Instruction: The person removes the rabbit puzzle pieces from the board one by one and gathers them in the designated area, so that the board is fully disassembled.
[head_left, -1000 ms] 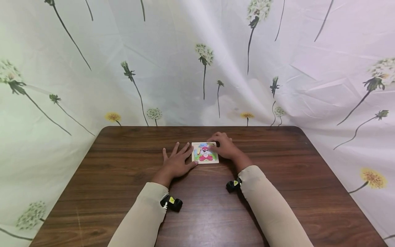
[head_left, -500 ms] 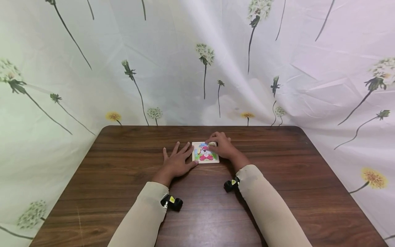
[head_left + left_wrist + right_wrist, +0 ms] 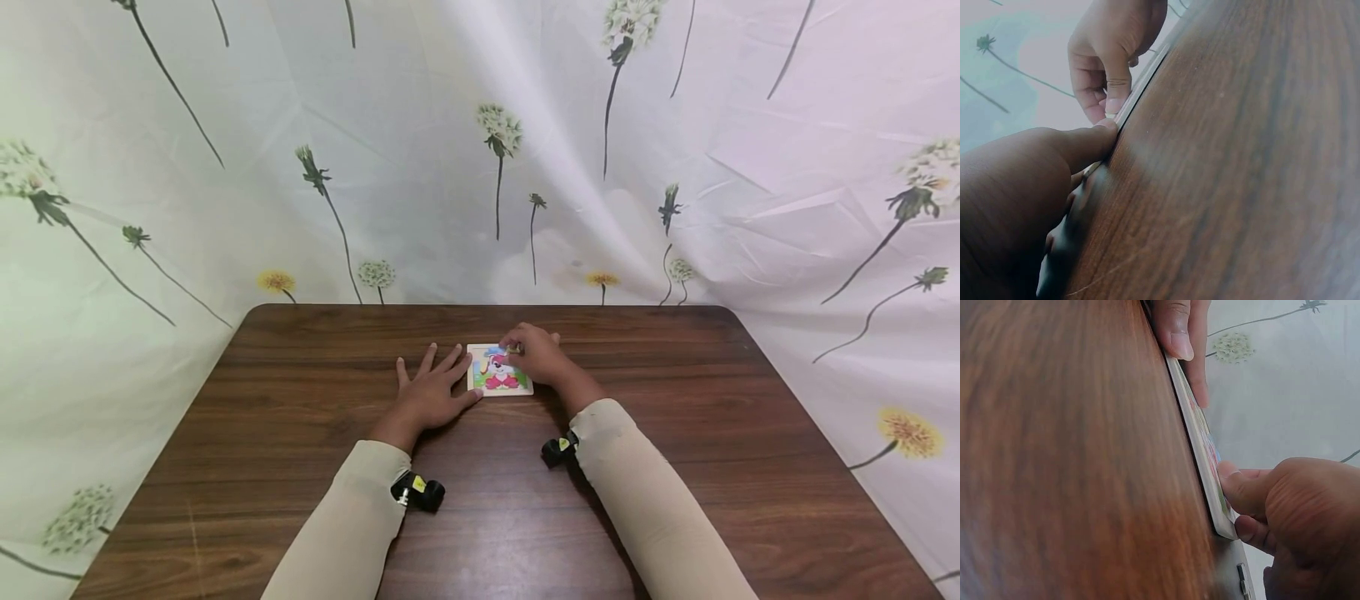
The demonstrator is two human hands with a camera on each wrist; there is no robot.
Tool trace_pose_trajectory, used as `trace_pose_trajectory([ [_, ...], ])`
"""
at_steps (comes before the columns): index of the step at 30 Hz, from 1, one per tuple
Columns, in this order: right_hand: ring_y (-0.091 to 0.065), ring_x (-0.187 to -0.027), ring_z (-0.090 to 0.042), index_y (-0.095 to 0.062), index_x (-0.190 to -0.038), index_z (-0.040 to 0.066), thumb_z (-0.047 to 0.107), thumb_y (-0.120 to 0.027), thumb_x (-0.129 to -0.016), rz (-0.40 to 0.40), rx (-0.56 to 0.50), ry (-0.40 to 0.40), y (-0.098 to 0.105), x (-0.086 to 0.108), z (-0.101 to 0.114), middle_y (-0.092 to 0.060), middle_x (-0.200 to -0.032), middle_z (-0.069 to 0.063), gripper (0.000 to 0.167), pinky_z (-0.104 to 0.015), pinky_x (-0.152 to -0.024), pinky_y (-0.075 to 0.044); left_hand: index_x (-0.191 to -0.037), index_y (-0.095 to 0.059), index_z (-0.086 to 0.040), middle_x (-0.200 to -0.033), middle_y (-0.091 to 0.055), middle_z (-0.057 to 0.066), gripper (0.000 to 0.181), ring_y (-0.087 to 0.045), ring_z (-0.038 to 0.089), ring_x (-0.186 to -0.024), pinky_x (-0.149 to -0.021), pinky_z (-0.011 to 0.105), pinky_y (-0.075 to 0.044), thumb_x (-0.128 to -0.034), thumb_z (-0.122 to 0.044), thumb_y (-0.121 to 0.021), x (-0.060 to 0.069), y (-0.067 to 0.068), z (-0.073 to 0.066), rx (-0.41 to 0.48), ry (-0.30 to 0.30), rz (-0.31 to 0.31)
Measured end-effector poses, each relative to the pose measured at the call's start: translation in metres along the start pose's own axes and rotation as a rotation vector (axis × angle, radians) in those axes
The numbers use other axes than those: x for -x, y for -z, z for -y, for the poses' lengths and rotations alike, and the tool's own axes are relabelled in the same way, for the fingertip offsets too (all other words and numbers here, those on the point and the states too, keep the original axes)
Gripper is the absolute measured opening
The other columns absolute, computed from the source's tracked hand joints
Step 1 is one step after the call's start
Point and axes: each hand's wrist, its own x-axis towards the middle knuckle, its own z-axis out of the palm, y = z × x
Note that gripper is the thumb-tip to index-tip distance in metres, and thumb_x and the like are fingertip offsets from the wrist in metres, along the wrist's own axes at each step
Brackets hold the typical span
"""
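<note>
A small square picture puzzle (image 3: 500,382) with a pink and white cartoon animal and a pale wooden frame lies flat on the table. My left hand (image 3: 429,398) rests beside it, fingers spread and straight, with thumb and index finger touching the frame's left side. Over the upper right part bends my right hand (image 3: 542,357), thumb and fingertips together. Between those tips a small pale edge of a puzzle piece (image 3: 1110,115) shows in the left wrist view; most of it is hidden. The puzzle's side (image 3: 1200,456) appears edge-on in the right wrist view.
The brown wooden table (image 3: 480,517) extends around both forearms. A pale curtain (image 3: 420,167) printed with dandelions hangs behind its far edge. Black wrist cameras (image 3: 423,493) are strapped to both sleeves.
My right hand has shifted slightly left over the puzzle, and its thumb and fingertips have drawn closer together. My left hand stays in place.
</note>
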Motion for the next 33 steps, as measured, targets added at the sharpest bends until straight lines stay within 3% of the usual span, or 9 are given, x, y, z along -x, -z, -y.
trace_pose_trajectory([
  [9,-0.064,-0.104,-0.024,-0.079,-0.114,0.017,0.02,-0.083,-0.099,-0.019,0.019,-0.016,-0.0016,-0.0019,0.0008,-0.067,-0.112,-0.003,0.015,-0.059,-0.105,-0.033,-0.175,-0.026,-0.034,-0.186,-0.011,-0.007,0.08,0.005,0.035,-0.174,-0.127,0.081,0.015,-0.1079,-0.071,-0.048,-0.0002,0.0003,0.0006,0.008,0.0,0.001],
  [17,-0.063,-0.099,-0.023,-0.076,-0.11,0.017,0.016,-0.082,-0.099,-0.037,0.001,-0.007,-0.0008,0.0001,0.0043,-0.068,-0.11,-0.003,0.013,-0.056,-0.102,-0.03,-0.175,-0.028,-0.033,-0.186,-0.014,-0.006,0.079,0.003,0.036,-0.174,-0.127,0.082,0.014,-0.108,-0.069,-0.05,0.001,0.0015,-0.0008,0.016,-0.001,-0.003],
  [24,-0.061,-0.089,-0.019,-0.074,-0.107,0.015,0.017,-0.084,-0.098,-0.052,-0.04,0.009,-0.0001,0.0021,0.005,-0.068,-0.096,-0.001,0.014,-0.061,-0.106,-0.025,-0.174,-0.031,-0.032,-0.186,-0.015,-0.006,0.078,0.001,0.036,-0.174,-0.127,0.082,0.013,-0.1082,-0.068,-0.05,0.0021,0.0026,-0.0022,0.016,-0.001,-0.006],
  [33,-0.061,-0.085,-0.017,-0.074,-0.104,0.016,0.016,-0.086,-0.096,-0.064,-0.046,0.024,-0.0013,-0.0001,0.0034,-0.067,-0.091,0.001,0.014,-0.051,-0.096,-0.024,-0.174,-0.03,-0.031,-0.186,-0.014,-0.006,0.079,0.002,0.037,-0.174,-0.126,0.082,0.014,-0.1082,-0.068,-0.05,0.0006,0.0003,0.0006,0.017,-0.009,-0.005],
])
